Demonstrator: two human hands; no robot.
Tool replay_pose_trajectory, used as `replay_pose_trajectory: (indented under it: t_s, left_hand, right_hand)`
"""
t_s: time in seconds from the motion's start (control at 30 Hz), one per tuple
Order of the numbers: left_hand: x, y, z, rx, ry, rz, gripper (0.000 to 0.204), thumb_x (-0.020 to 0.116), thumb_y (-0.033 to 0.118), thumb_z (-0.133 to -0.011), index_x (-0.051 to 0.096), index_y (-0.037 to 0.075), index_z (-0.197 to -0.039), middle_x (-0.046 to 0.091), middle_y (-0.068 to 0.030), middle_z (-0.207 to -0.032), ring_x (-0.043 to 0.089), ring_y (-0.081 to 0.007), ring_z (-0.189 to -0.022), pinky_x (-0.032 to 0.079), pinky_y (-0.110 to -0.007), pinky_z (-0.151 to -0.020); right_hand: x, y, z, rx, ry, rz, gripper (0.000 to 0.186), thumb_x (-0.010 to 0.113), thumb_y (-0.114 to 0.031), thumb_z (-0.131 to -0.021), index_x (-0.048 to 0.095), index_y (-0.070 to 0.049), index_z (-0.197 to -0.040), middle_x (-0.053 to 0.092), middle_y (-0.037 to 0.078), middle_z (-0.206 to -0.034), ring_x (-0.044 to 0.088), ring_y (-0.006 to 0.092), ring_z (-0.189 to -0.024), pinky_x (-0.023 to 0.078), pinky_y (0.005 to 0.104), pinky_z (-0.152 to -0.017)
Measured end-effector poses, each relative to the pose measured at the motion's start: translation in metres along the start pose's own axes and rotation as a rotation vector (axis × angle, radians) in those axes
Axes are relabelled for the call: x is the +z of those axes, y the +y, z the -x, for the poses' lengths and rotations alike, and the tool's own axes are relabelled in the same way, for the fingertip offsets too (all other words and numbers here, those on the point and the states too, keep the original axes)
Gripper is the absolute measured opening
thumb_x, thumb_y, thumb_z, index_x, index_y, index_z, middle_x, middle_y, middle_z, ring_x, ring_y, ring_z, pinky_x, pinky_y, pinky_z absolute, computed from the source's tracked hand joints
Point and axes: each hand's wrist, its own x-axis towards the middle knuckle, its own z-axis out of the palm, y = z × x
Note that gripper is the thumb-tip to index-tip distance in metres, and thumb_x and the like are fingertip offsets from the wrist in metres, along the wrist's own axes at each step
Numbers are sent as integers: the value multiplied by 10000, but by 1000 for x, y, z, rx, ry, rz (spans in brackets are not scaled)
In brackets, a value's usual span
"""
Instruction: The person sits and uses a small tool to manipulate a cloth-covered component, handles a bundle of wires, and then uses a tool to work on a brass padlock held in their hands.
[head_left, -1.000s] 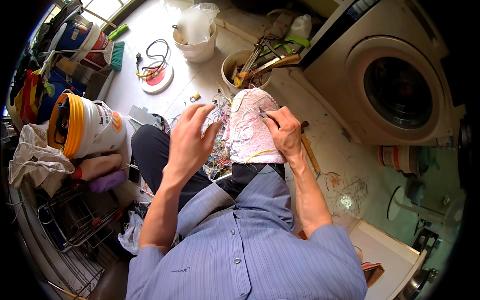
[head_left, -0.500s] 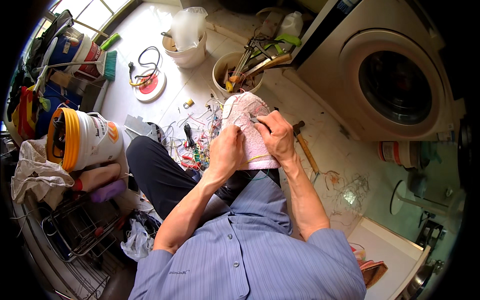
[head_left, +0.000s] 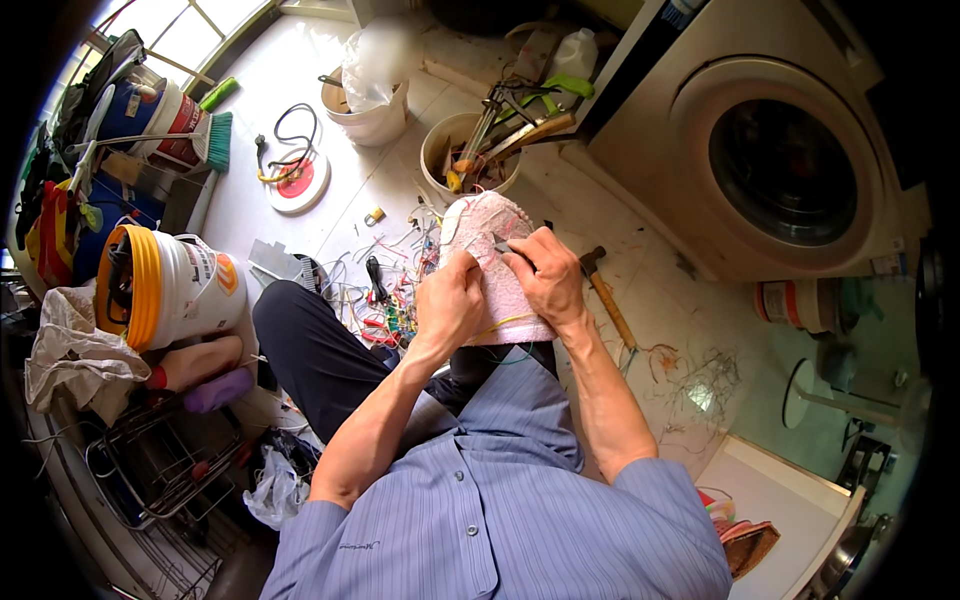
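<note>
A pink towel (head_left: 512, 300) is draped over my bent right leg, with loose wires on it, including a yellow wire (head_left: 508, 322) across its lower part. My right hand (head_left: 548, 280) is closed on a small grey metal tool (head_left: 502, 246), whose tip shows past the thumb and forefinger; its exact kind is hidden. Beside it, my left hand (head_left: 450, 298) is pinched closed against the towel, and what lies between those fingers is too small to make out. Left of the towel, a tangle of cut wires (head_left: 400, 270) is spread on the floor.
Ahead stands a bucket of tools (head_left: 440, 150), near another white bucket (head_left: 370, 125). A hammer (head_left: 612, 305) lies right of my leg, below the washing machine (head_left: 650, 180). Leftward are a white bucket with yellow hose (head_left: 205, 290) and a wire rack (head_left: 165, 460). Wire scraps (head_left: 700, 380) litter the right floor.
Both hands stay close together over the towel. The right hand and its tool have shifted only slightly, and the whole view has moved a little.
</note>
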Motion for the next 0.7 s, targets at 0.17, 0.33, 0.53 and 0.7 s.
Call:
replay_pose_trajectory:
  t_s: [0.17, 0.33, 0.53, 0.7]
  left_hand:
    - [6, -6, 7, -1, 57, 76, 106, 616, 108, -883, 655, 9, -888, 656, -194, -732, 674, -325, -654, 506, -393, -613]
    - [-3, -6, 23, -20, -6, 117, 119, 592, 132, -900, 638, 27, -867, 647, -228, -747, 663, -410, -699, 504, -457, -617]
    - [-5, -17, 34, -80, 65, 153, 116, 614, 92, -903, 642, -18, -880, 603, -140, -658, 561, -148, -598, 465, -324, -586]
    - [1, -12, 22, -104, 64, 192, 136, 598, 123, -902, 642, -5, -898, 654, -208, -719, 666, -341, -648, 499, -417, -603]
  right_hand:
    - [2, -4, 2, 24, 6, 16, 158, 786, -115, -774, 713, -67, -906, 629, 81, -848, 641, 302, -788, 523, 390, -697]
    - [5, -2, 2, 38, 42, 19, 154, 779, -107, -779, 716, -63, -911, 627, 86, -849, 640, 304, -788, 521, 389, -697]
    - [2, 0, 0, 23, 20, -6, 159, 777, -87, -777, 710, -50, -916, 626, 93, -858, 638, 305, -780, 514, 391, -685]
    - [3, -4, 8, 47, 76, -76, 190, 793, -87, -771, 708, -32, -931, 631, 103, -870, 641, 291, -772, 517, 370, -675]
